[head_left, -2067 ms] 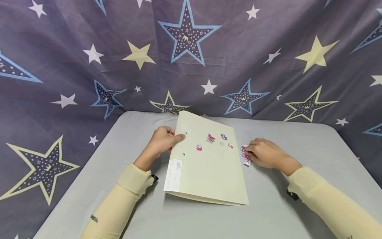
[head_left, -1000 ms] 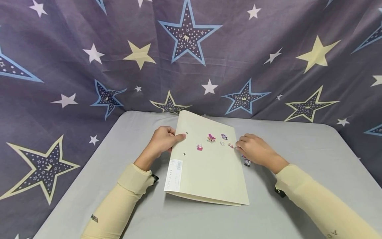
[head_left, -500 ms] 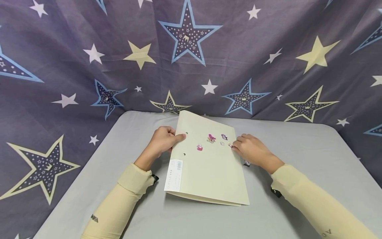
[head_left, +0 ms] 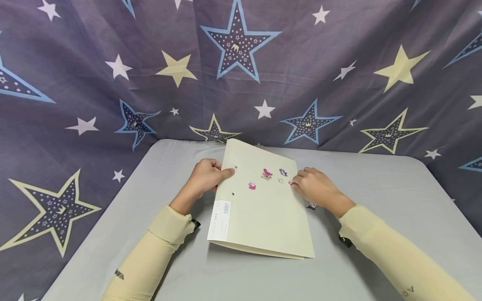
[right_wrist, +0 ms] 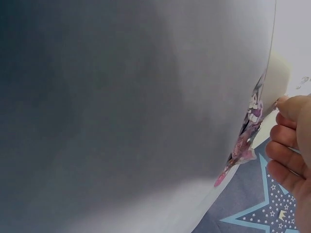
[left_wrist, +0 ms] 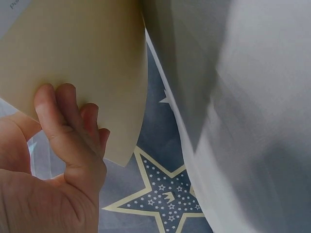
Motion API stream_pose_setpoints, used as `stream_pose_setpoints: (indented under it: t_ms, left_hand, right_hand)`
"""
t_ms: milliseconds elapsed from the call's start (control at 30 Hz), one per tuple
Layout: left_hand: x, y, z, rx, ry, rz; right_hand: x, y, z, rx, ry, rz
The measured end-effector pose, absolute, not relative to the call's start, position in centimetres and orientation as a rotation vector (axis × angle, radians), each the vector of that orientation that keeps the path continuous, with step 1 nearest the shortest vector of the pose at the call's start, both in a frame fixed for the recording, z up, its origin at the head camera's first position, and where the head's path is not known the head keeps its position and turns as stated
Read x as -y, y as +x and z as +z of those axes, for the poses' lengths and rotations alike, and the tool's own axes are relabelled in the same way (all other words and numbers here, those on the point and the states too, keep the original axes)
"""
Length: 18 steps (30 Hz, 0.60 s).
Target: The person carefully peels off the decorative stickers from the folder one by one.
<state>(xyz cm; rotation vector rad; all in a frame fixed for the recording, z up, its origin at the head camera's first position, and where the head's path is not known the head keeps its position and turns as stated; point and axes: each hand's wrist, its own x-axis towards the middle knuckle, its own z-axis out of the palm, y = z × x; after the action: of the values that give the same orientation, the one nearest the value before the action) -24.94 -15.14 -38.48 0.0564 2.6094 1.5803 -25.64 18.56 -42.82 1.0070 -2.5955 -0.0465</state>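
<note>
A cream clip-file folder (head_left: 263, 221) leans tilted over the grey surface. My left hand (head_left: 207, 175) grips its left edge, thumb on the front near a punched hole; in the left wrist view the fingers (left_wrist: 73, 126) lie against the back. Several small shiny stickers are on the cover, including a pink one (head_left: 252, 185), a magenta one (head_left: 266, 174) and a purple one (head_left: 283, 172). At the folder's right edge my right hand (head_left: 318, 188) pinches a small reddish sticker (head_left: 290, 182) against the cover, fingers curled. Its thumb and fingers hide much of that sticker.
A pile of loose stickers (right_wrist: 245, 141) lies beside the folder, mostly hidden under the right hand in the head view, with one end (head_left: 311, 205) showing. A white barcode label (head_left: 219, 220) is at the folder's lower left. Behind the table (head_left: 376, 184) hangs a star-patterned cloth (head_left: 248, 96).
My right hand has moved from the sticker pile leftward and up to the folder's right edge, then slightly further over the small reddish sticker. The left hand and folder have stayed nearly still.
</note>
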Motion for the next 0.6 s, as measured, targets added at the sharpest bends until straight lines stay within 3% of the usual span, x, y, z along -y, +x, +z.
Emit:
stream_pose_setpoints:
  t_ms: [600]
  left_hand:
    - [15.09,-24.9,-38.42,-2.617,0.052,1.573]
  right_hand:
    - [-17.94,-25.45,-42.45,2.628,1.019,-0.043]
